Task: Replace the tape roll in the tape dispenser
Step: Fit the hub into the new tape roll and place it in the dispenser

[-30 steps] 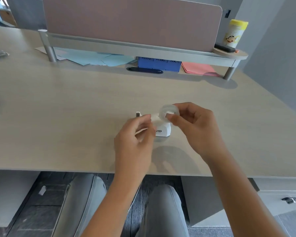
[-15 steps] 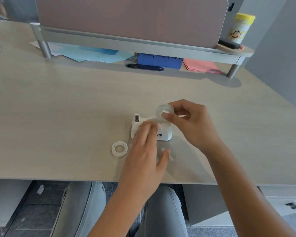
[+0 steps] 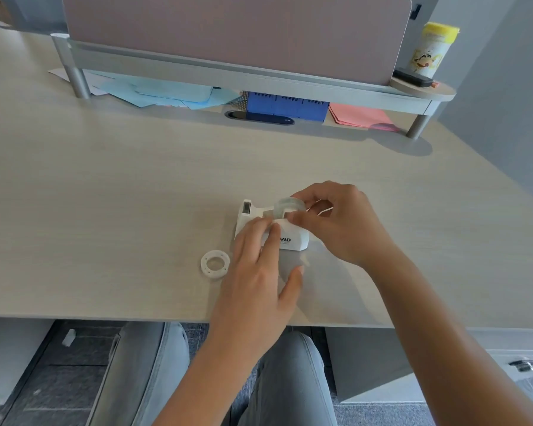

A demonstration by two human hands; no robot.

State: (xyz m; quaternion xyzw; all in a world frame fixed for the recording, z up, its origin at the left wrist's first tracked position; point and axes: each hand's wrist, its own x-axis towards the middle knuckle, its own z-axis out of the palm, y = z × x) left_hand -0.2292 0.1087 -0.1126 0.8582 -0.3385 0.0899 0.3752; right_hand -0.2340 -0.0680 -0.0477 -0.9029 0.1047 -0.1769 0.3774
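Tape roll pinched in right hand above dispenser; left hand spread on it.

You sit at a pale wood-grain desk with a mauve partition panel rising behind a grey raised shelf on round metal legs. Grey walls close in at your right, and soft daylight falls evenly across the desktop. Below the desk edge you see a dark tiled floor and a grey drawer unit.
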